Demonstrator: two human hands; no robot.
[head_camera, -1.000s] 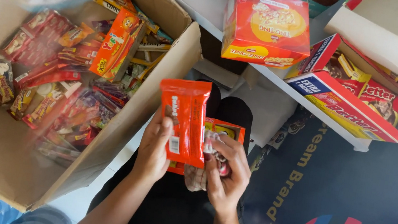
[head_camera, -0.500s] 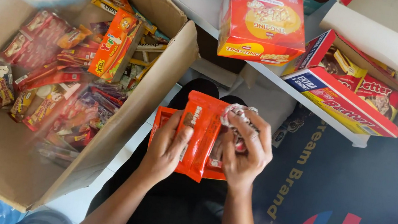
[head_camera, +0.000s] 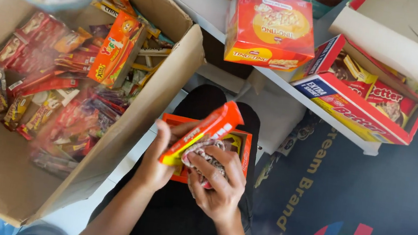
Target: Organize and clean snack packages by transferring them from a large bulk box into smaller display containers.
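Note:
My left hand [head_camera: 156,163] grips the lifted lid of a small orange snack box [head_camera: 206,129] that rests on my lap. The lid stands tilted up and to the right. My right hand [head_camera: 216,179] is closed around a bunch of small wrapped snacks [head_camera: 203,153], held over the open box just under the lid. Both hands sit close together above my dark trousers.
A large cardboard carton [head_camera: 128,123] full of several snack packets stands at my left. A white shelf edge [head_camera: 297,94] ahead carries a red and yellow box [head_camera: 270,27] and an open red box [head_camera: 365,99] of wrapped bars. A dark printed mat [head_camera: 357,205] lies at right.
The orange box has gone from held upright in front of me to lying on my lap with its lid raised. My right hand has gathered the wrapped snacks at the box opening.

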